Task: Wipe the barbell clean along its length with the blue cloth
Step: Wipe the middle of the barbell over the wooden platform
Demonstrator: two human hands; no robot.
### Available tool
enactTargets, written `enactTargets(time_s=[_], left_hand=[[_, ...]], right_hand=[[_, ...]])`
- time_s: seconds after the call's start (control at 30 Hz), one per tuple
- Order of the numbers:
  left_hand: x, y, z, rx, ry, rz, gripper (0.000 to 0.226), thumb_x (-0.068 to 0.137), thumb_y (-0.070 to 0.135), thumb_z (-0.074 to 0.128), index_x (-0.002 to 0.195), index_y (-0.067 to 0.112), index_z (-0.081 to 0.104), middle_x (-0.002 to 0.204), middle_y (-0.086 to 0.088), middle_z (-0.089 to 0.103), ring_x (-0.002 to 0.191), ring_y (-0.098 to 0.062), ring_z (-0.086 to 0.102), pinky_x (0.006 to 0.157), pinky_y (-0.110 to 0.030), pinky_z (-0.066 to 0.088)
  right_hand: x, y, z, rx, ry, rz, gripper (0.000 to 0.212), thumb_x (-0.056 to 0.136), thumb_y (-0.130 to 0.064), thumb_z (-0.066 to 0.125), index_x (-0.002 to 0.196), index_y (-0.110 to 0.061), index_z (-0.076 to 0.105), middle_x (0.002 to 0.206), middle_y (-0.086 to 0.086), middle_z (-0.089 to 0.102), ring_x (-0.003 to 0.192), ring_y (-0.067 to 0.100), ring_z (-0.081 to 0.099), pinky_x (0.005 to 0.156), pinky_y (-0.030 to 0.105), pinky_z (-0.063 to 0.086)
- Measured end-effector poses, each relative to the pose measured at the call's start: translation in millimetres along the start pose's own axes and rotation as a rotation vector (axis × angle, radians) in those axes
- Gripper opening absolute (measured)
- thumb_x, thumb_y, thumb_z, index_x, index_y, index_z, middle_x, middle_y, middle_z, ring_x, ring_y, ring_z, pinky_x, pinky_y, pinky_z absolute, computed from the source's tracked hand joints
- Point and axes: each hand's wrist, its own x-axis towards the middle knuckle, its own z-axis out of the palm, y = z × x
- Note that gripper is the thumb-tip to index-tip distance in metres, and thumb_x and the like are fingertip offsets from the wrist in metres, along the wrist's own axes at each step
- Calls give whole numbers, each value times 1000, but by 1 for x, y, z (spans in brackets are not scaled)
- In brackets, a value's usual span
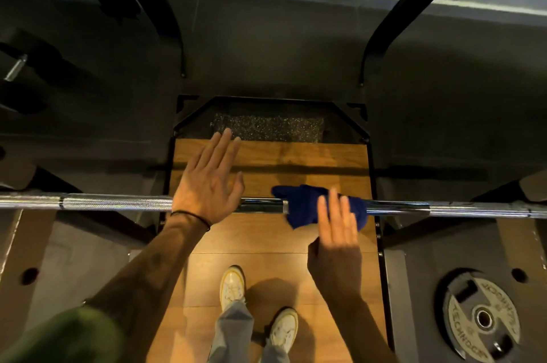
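A steel barbell (118,203) runs level across the whole view, resting on a rack at about waist height. The blue cloth (302,204) is draped over the bar just right of its middle. My right hand (336,239) hovers flat over the near side of the cloth, fingers stretched out and apart, fingertips over the cloth. My left hand (208,182) lies flat and open over the bar left of the cloth, palm down, fingers pointing away from me. Neither hand has its fingers wrapped around anything.
Black rack uprights (165,16) rise at the back on both sides. A wooden platform (266,238) lies underfoot, with my two white shoes (232,287) on it. A weight plate (482,318) lies on the floor at lower right.
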Motion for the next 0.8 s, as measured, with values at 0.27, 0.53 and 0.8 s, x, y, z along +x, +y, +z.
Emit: enactTargets(time_s=[0.27, 0.53, 0.8], left_hand=[[6, -3, -1, -35, -52, -31, 70, 94, 49, 24, 156, 18, 19, 163, -3, 13, 150, -17, 12, 119, -40, 18], [8, -4, 1, -83, -57, -31, 69, 93, 48, 29, 155, 18, 22, 163, -3, 17, 149, -17, 15, 119, -43, 23], [8, -3, -3, -105, -41, -9, 68, 91, 43, 32, 153, 15, 27, 161, -7, 23, 148, -20, 22, 117, -45, 26]], right_hand=[[15, -9, -5, -66, -84, -430, 91, 82, -4, 66, 162, -15, 24, 170, 10, 15, 157, 28, 15, 126, 49, 15], [11, -81, -4, 238, -78, 88, 93, 85, -23, 61, 162, -6, 12, 171, 14, 5, 158, 33, 2, 124, 51, 22], [4, -24, -12, 82, -43, 47, 104, 69, 4, 70, 160, -5, 20, 170, 16, 11, 157, 33, 7, 122, 56, 22]])
